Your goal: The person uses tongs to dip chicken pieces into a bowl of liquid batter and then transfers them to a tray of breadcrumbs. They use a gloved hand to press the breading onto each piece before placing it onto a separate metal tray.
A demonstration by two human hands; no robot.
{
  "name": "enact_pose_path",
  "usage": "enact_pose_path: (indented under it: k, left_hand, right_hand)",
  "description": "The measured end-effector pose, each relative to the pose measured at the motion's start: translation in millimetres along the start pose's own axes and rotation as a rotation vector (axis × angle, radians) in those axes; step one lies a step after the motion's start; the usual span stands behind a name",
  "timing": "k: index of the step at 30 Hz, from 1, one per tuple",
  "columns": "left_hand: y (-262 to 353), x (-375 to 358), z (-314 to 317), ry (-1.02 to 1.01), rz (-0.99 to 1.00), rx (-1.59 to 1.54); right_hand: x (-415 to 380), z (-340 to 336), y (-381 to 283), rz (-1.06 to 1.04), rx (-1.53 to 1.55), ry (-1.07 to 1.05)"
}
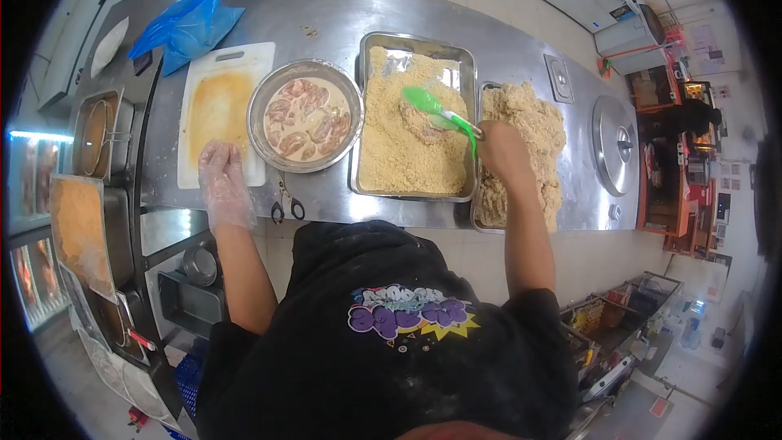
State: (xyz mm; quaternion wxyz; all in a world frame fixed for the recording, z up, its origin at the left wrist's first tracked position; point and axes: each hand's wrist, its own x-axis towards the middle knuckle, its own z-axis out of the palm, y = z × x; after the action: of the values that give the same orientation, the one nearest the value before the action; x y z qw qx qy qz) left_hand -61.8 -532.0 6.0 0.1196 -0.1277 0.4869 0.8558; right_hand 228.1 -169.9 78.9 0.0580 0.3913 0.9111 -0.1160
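My right hand (503, 151) is bare and closed around the handle of tongs (422, 99) with bright green ends. The green head rests over a crumb-coated piece of meat (423, 125) in a steel tray (355, 171) of yellowish breadcrumbs (399, 165). My left hand (224, 186) wears a clear plastic glove and holds nothing that I can see. Its fingers point forward over the near edge of a white cutting board (236, 65) stained orange-brown. Between board and tray stands a steel bowl (254, 126) with raw meat pieces (303, 106) in a milky liquid.
To the right, another tray (487, 224) is heaped with coated pieces (525, 147). Beyond it lie a round steel lid (617, 145) and a small rectangular lid (559, 77). Scissors (287, 202) lie near the table's front edge. A blue plastic bag (191, 28) sits at the back left.
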Motion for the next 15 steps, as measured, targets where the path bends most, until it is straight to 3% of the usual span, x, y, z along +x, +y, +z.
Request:
enact_pose_path:
  k: [9, 15]
  left_hand:
    - [1.0, 1.9, -0.7, -0.053, 0.024, 0.024]
    - [3.9, 1.8, -0.1, 0.026, 0.021, 0.011]
  right_hand:
    - [-15.6, -10.3, -2.8, 0.041, -0.050, -0.003]
    - [-17.5, -44.1, -12.4, 0.073, -0.025, -0.042]
